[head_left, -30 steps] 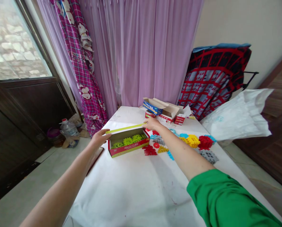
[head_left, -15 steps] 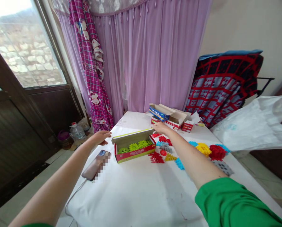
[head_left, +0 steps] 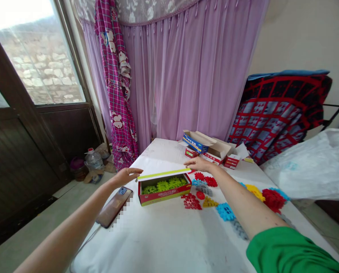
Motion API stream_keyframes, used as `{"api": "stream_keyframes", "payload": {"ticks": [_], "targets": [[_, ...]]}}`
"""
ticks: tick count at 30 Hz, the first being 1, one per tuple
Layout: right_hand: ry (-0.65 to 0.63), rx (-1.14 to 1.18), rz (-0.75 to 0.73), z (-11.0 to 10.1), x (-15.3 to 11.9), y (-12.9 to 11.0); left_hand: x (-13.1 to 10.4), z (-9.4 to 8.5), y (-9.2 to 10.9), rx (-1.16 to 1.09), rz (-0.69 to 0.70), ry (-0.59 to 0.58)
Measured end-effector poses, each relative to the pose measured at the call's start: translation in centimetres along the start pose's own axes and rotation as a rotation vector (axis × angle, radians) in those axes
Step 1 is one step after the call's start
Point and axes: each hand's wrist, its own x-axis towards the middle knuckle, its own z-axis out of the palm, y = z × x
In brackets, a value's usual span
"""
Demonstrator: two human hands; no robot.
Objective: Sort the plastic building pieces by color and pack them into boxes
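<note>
The box (head_left: 165, 195) lies between the left hand (head_left: 128, 176) and right hand (head_left: 198, 163); fingers of both are extended, not closed.

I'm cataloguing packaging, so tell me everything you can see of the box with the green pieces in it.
The box is long and low, apparently thin card: red front, pale lettering too small to read, green band along the bottom. Its lid, edged yellow-green, is partly open, showing the green pieces inside. It sits upright on the white table, a phone to its left. The left hand and right hand are at the lid's ends; contact is unclear.
</note>
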Motion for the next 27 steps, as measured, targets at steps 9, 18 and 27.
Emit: {"api": "stream_keyframes", "payload": {"ticks": [9,18,27], "targets": [[-0.017,-0.176,-0.053,0.7,-0.3,0.5,-2.8,1.2,-1.7,-0.026,-0.166,0.093],[-0.089,-0.312,0.181,0.1,-0.7,-3.8,-1.1,0.0,1.3,-0.015,-0.416,-0.057],[-0.044,-0.186,0.324,0.5,-0.2,-5.8,-0.5,-1.3,3.7,-0.146,-0.596,-0.176]]}}
